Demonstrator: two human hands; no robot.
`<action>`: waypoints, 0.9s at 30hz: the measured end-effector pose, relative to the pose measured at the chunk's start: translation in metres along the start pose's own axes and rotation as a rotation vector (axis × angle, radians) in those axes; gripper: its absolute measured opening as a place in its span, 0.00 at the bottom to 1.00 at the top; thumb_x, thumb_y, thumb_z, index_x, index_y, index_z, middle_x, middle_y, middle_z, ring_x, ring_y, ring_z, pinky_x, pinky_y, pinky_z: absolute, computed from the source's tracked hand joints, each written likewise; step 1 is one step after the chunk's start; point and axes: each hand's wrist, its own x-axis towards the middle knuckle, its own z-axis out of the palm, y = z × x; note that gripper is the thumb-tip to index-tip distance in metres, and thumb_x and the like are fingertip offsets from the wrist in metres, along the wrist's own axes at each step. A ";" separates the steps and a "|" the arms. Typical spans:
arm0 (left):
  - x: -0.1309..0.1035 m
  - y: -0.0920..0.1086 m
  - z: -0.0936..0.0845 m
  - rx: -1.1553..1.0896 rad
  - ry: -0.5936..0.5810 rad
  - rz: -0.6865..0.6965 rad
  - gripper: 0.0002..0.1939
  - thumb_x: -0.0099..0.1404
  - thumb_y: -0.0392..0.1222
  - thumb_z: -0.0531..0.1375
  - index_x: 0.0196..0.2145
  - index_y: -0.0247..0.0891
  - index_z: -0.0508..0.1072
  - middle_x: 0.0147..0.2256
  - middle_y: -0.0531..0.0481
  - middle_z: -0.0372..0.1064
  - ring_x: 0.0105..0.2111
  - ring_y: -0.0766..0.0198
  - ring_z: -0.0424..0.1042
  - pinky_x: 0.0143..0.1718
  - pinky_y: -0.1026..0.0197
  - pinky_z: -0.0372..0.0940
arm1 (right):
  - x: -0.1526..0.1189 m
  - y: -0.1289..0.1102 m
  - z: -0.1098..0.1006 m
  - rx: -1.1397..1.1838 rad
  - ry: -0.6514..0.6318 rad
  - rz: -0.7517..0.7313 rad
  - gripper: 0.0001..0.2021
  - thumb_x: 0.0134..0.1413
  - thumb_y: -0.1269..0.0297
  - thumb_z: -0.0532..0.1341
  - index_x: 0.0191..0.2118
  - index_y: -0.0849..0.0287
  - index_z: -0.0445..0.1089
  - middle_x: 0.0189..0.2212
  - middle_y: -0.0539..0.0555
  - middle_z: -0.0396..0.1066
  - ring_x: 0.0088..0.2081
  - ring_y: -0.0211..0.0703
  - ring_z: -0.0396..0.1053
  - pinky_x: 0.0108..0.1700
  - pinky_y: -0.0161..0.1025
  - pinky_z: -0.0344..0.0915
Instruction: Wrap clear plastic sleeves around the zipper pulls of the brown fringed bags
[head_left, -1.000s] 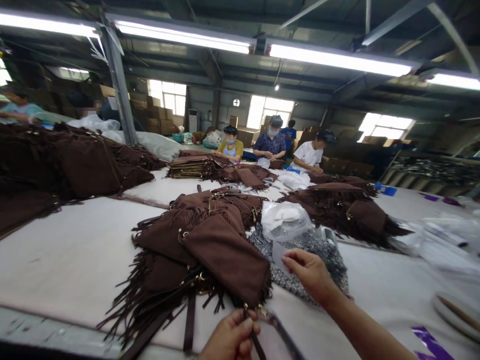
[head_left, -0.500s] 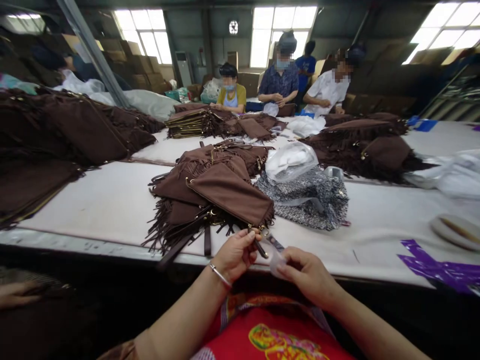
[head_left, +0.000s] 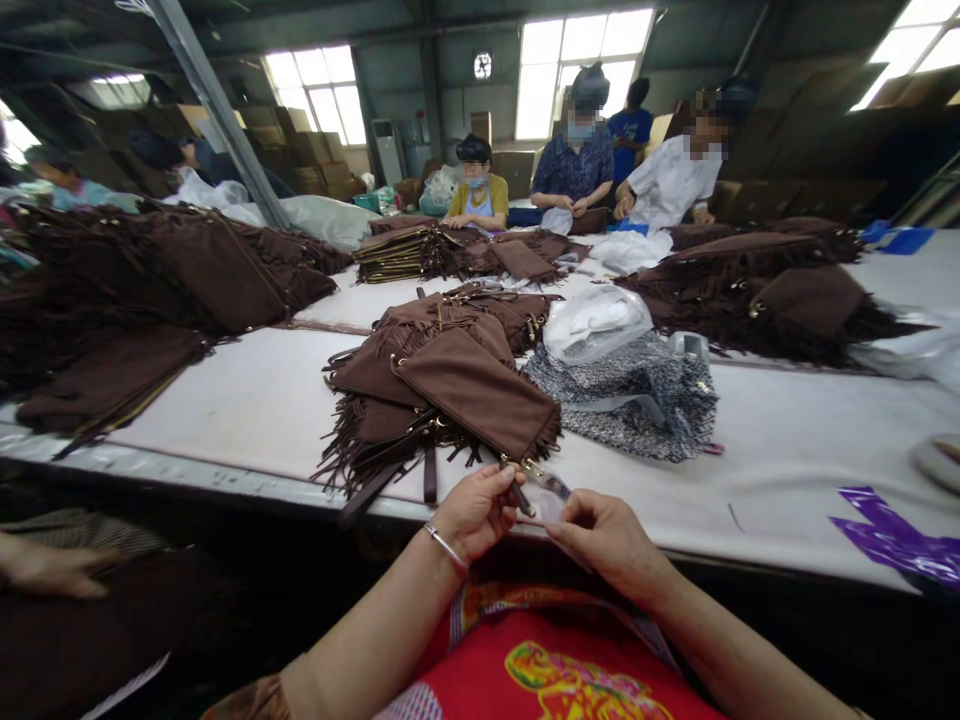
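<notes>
A brown fringed pouch (head_left: pixel 480 385) lies on top of a pile of similar pouches at the table's front. My left hand (head_left: pixel 480 515), with a bracelet at its wrist, is closed on a short dark brown strap (head_left: pixel 520 497) with a gold-coloured end, near the pouch's lower corner. Just right of it, my right hand (head_left: pixel 611 540) pinches a small piece of translucent film (head_left: pixel 549 503) between thumb and fingers. Gold-coloured metal fittings show between the two hands. Whether the film touches the strap I cannot tell.
A black-and-white woven cloth (head_left: pixel 630 400) with a clear plastic bag lies right of the pile. Purple plastic (head_left: pixel 892 535) and a tape roll (head_left: pixel 937 462) lie further right. More pouches (head_left: pixel 217 265) are heaped left. Another person's hand (head_left: pixel 60 570) is at lower left; several people work across the table.
The view has shifted slightly left, so the scene sits further right. My right hand has drawn the film closer to the strap's end. My left hand keeps its hold.
</notes>
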 end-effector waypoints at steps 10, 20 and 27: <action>0.004 0.000 -0.005 0.061 -0.035 -0.026 0.08 0.56 0.37 0.66 0.33 0.34 0.71 0.29 0.52 0.70 0.23 0.71 0.69 0.18 0.72 0.58 | 0.002 -0.005 -0.003 -0.102 0.028 -0.076 0.09 0.48 0.59 0.60 0.26 0.59 0.71 0.24 0.49 0.70 0.29 0.40 0.65 0.34 0.35 0.60; 0.000 0.002 0.014 0.224 0.084 0.165 0.14 0.50 0.42 0.69 0.31 0.34 0.72 0.30 0.50 0.71 0.23 0.73 0.65 0.19 0.72 0.54 | -0.010 -0.006 -0.003 -0.160 -0.011 0.050 0.08 0.45 0.61 0.61 0.25 0.60 0.70 0.21 0.48 0.69 0.25 0.37 0.62 0.28 0.34 0.57; 0.000 -0.001 0.011 0.528 0.173 0.305 0.11 0.53 0.44 0.66 0.31 0.34 0.74 0.31 0.49 0.73 0.26 0.69 0.67 0.24 0.69 0.58 | -0.009 -0.007 0.001 -0.088 0.027 0.071 0.08 0.42 0.60 0.62 0.24 0.60 0.71 0.22 0.49 0.71 0.26 0.39 0.65 0.29 0.34 0.59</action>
